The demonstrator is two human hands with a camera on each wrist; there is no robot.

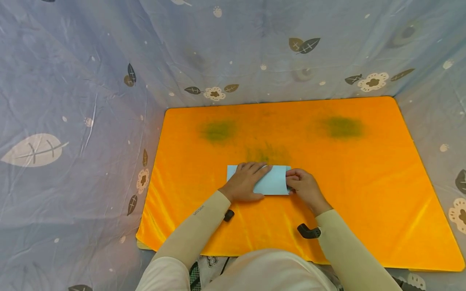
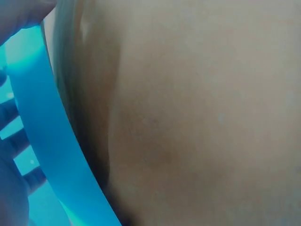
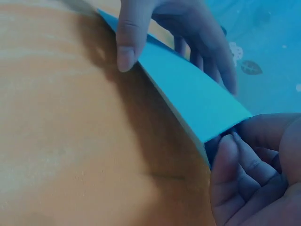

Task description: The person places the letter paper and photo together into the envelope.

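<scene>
A light blue folded paper sleeve [image 1: 274, 184] lies lengthwise across the orange cloth, its end toward the right hand gaping. My left hand [image 1: 246, 182] spans it from above and holds it, thumb at the near long edge and spread fingers over the far one. At the gaping end, my right hand [image 1: 305, 189] has its fingers bent, with tips inside the opening; the right wrist view shows thumb and index finger pinched together at the paper [image 3: 193, 96]. What lies inside the sleeve is hidden. The left wrist view catches a long side of the paper [image 2: 51, 127].
An orange velvety cloth [image 1: 364, 194] covers the table, with darker greenish patches toward the back. Blue-grey patterned curtains [image 1: 255, 48] enclose it at the back and sides. Black straps [image 1: 308, 231] show at both wrists. The person's torso is at the near edge.
</scene>
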